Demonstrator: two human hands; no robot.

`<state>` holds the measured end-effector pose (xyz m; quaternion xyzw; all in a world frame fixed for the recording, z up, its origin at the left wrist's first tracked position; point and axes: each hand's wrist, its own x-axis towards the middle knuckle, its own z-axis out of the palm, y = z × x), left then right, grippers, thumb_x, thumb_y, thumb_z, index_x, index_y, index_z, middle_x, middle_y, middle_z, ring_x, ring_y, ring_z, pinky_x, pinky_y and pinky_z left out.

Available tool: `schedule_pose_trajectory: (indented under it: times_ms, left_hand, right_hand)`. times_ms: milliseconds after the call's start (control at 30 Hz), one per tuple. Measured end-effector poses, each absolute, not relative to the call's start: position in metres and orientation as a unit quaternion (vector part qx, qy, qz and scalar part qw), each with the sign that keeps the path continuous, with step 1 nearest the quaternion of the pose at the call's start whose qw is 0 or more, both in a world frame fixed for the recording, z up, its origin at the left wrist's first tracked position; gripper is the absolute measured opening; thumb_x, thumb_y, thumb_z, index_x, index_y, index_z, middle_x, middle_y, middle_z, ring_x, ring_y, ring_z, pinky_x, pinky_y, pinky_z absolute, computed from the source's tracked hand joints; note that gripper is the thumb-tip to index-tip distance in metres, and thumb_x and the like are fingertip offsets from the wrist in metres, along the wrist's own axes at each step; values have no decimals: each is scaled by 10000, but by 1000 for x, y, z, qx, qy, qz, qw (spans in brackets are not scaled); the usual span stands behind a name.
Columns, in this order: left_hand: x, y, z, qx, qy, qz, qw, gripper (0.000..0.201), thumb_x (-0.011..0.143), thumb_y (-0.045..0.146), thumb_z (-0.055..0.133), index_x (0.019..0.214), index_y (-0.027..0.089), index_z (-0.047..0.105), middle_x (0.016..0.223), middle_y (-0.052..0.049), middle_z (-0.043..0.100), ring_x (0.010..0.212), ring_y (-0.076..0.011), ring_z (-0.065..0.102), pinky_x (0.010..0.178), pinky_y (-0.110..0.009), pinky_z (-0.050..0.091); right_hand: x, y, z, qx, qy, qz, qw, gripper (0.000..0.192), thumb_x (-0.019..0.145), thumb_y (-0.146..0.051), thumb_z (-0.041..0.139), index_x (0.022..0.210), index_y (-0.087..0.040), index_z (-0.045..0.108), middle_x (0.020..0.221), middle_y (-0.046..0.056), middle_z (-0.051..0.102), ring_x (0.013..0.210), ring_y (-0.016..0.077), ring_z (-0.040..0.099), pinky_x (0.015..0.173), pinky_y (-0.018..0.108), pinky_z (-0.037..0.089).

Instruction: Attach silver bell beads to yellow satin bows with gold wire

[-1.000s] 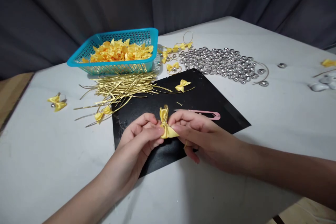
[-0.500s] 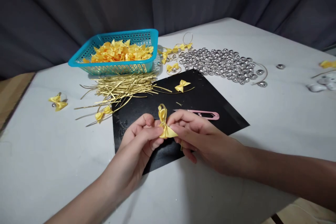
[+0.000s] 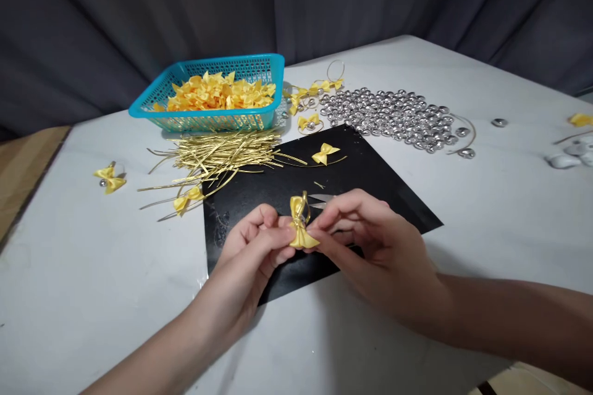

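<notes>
Yellow bow (image 3: 303, 237) with gold loop, held upright above black mat (image 3: 393, 197). Left hand (image 3: 260, 241) pinches its left side between thumb and fingers; right hand (image 3: 370, 241) grasps its right edge with thumb and fingertips. Just beyond, scissors (image 3: 324, 198), blades showing, handles mostly hidden behind right hand. Farther off, on white table (image 3: 115, 271): gold strips (image 3: 227, 151), teal basket (image 3: 204, 115) of yellow ribbon pieces (image 3: 217, 94), silver beads (image 3: 389, 117).

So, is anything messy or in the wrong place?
A little, maybe. One silver bead lies by itself, right of the bead pile, and a tiny scrap sits on the mat. They look odd because they're on their own. I see nothing clearly broken.
</notes>
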<state>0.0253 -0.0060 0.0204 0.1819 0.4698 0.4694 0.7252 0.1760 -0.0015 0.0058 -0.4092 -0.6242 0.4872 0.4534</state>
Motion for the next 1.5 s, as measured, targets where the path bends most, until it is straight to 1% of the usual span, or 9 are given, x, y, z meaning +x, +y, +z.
schedule_pose_trajectory:
  times_ms: [100, 267, 433, 633, 733, 833, 1000, 1200, 1500]
  left_hand:
    - [26, -7, 20, 185, 459, 458, 739, 235, 712, 37, 638, 609, 158, 466, 588, 55, 576, 513, -19, 538, 508, -69, 495]
    - [20, -6, 22, 177, 450, 465, 742, 240, 716, 17, 614, 607, 156, 451, 578, 66, 561, 505, -11, 527, 496, -57, 487]
    - [15, -5, 22, 191, 452, 446, 749, 233, 722, 36, 621, 623, 151, 444, 618, 56, 563, 529, -11, 529, 504, -60, 489]
    - [17, -7, 22, 183, 428, 414, 783, 238, 703, 48, 638, 643, 155, 434, 627, 56, 546, 532, -11, 516, 504, -67, 466]
    - [17, -7, 23, 203, 419, 406, 786, 256, 706, 49, 641, 630, 158, 422, 611, 58, 559, 516, -10, 503, 494, -71, 445]
    - [16, -6, 25, 229, 423, 409, 776, 281, 691, 35, 644, 615, 164, 406, 569, 71, 564, 498, -13, 501, 488, -74, 431]
    - [14, -4, 28, 282, 449, 420, 736, 291, 669, 39, 653, 589, 164, 402, 515, 92, 536, 491, -17, 507, 507, -88, 426]
    - [12, -3, 28, 309, 448, 434, 718, 322, 651, 37, 659, 576, 166, 374, 506, 99, 511, 496, -16, 496, 512, -100, 407]
    - [10, -1, 14, 349, 483, 428, 679, 304, 648, 36, 638, 601, 168, 368, 588, 64, 585, 532, -24, 483, 543, -130, 399]
  right_hand:
    - [178, 0, 5, -382, -683, 422, 458, 74, 814, -97, 564, 830, -169, 559, 768, 5, 632, 656, 65, 622, 593, 142, 517]
    - [186, 9, 10, -278, -801, 331, 414, 198, 808, -36, 539, 957, -148, 606, 837, 28, 689, 748, 83, 642, 678, 171, 518]
    - [190, 16, 11, -218, -839, 288, 407, 222, 815, 16, 520, 948, -135, 613, 892, 38, 695, 809, 62, 642, 768, 142, 490]
    - [193, 24, 11, -233, -823, 279, 436, 69, 800, -100, 625, 828, -156, 596, 709, 11, 640, 627, 78, 590, 585, 174, 480]
    - [197, 28, 18, -216, -831, 295, 419, 146, 768, -137, 665, 891, -164, 591, 755, 19, 605, 668, 93, 562, 594, 194, 476]
    - [197, 32, 27, -240, -825, 303, 411, 188, 795, -154, 623, 983, -149, 608, 857, 56, 593, 757, 115, 551, 664, 234, 477]
    - [184, 34, 35, -291, -836, 308, 350, 61, 799, -186, 634, 813, -167, 690, 844, 43, 599, 818, 118, 559, 752, 258, 451]
    - [176, 35, 39, -291, -820, 375, 320, 129, 840, -155, 570, 721, -148, 619, 879, 32, 586, 881, 110, 548, 822, 250, 425]
    - [166, 43, 53, -272, -690, 525, 417, 97, 861, -165, 548, 777, -155, 596, 843, 3, 591, 846, 84, 581, 795, 205, 479]
